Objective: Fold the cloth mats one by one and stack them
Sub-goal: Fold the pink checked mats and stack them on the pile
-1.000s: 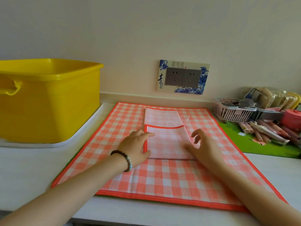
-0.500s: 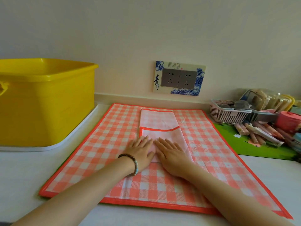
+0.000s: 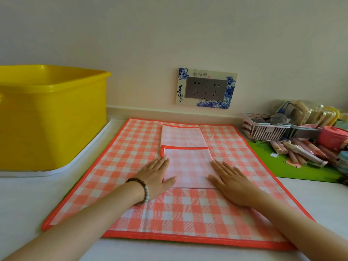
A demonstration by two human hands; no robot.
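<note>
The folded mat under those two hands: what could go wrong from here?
1. The left hand and right hand press flat on the folded mat at its side edges; once they lift, the fold may spring open.
2. It overlaps another folded piece behind it, and their edges are not lined up, so the stack could end up crooked.
3. Sliding it could drag and wrinkle the big checked mat underneath.
</note>
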